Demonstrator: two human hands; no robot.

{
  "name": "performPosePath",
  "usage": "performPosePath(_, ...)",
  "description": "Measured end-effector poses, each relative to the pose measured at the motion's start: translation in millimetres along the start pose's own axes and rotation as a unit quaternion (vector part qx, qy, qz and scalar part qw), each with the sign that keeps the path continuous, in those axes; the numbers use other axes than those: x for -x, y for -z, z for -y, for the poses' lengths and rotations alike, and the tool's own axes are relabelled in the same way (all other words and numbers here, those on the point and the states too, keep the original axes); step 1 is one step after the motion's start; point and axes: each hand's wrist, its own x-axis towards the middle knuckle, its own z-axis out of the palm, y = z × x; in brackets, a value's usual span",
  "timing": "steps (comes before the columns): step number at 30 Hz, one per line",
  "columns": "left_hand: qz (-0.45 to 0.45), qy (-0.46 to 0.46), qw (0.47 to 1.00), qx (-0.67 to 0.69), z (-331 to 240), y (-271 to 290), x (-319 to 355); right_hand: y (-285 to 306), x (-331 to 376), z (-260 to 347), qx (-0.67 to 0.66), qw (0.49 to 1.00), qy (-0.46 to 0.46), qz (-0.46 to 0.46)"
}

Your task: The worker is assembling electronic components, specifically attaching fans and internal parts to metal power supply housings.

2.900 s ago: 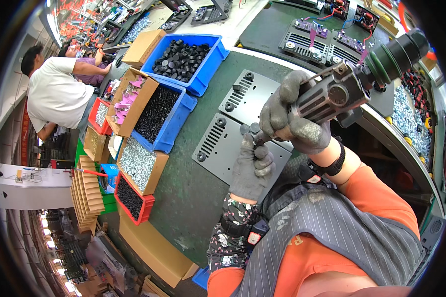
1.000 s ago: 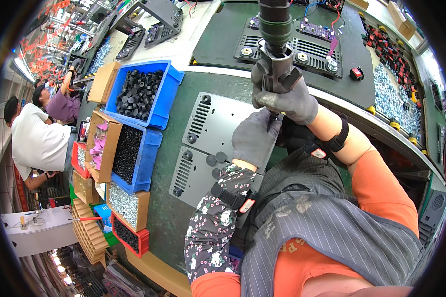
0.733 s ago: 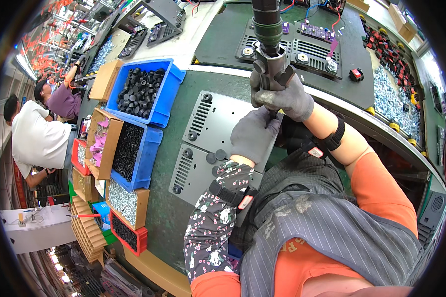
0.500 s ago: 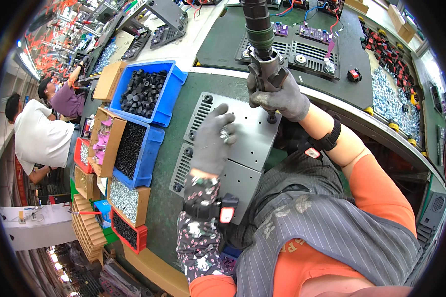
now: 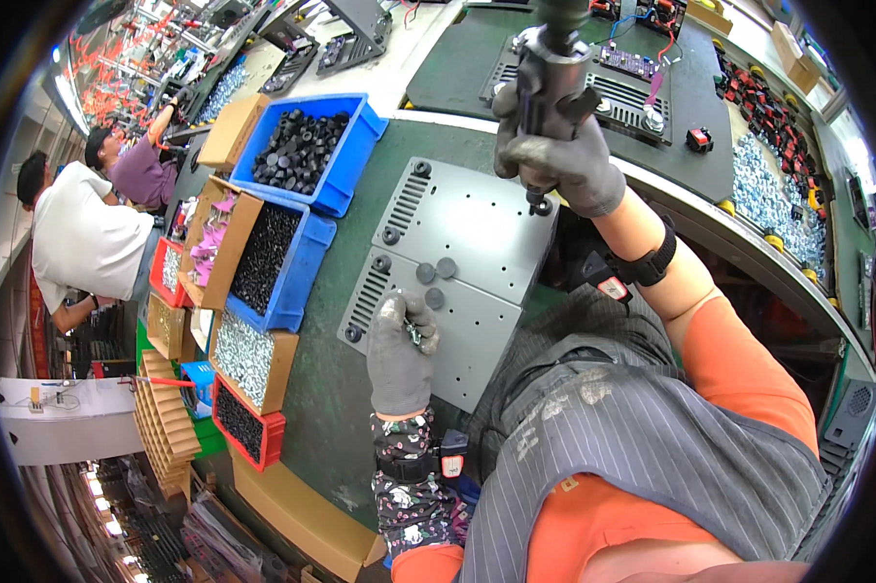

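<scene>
Two grey metal panels lie side by side on the green bench, the far panel (image 5: 477, 209) and the near panel (image 5: 457, 340). Both have slots, small holes and black round feet along the left edge. Three loose dark round feet (image 5: 435, 298) rest around their shared seam. Over the near panel, my gloved left hand (image 5: 401, 355) curls round some small shiny screws (image 5: 415, 336). My gloved right hand (image 5: 566, 165) grips a hanging power screwdriver (image 5: 547, 83). Its tip is beside a black foot (image 5: 545, 207) at the far panel's right corner; whether they touch, I cannot tell.
To the left stand a blue bin of black feet (image 5: 360, 146), a blue bin of small black parts (image 5: 311, 257), a cardboard box of screws (image 5: 280, 374) and a red tray (image 5: 274, 437). Another workbench (image 5: 447, 68) holds slotted plates. Two people work far left.
My left hand has drawn back toward me, and three loose feet now show on the panels. The screwdriver tip has risen slightly at the corner foot. The whole view has shifted a little.
</scene>
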Motion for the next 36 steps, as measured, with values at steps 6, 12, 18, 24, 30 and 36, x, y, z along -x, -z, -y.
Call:
performPosePath(6, 0.107, -0.011, 0.986, 0.125, 15, 3, -1, -47, 21, 9, -0.150, 0.986, 0.051, 0.046)
performPosePath(12, 0.028, -0.007, 0.998, 0.054, 15, 6, 7, -66, 29, 3, -0.126, 0.987, 0.001, 0.097)
performPosePath(18, 0.010, -0.003, 0.993, 0.114, 13, 24, 11, -84, 31, -6, -0.129, 0.987, -0.015, 0.095)
performPosePath(24, 0.120, -0.018, 0.981, 0.149, 17, 29, 14, -102, 31, -1, -0.199, 0.975, 0.013, 0.097)
performPosePath(30, 0.185, 0.090, 0.942, 0.265, 23, 18, 21, -115, 31, 4, -0.264, 0.958, 0.054, 0.099)
performPosePath(36, 0.185, 0.100, 0.945, 0.251, 21, 7, 24, -108, 33, 5, -0.270, 0.954, 0.070, 0.108)
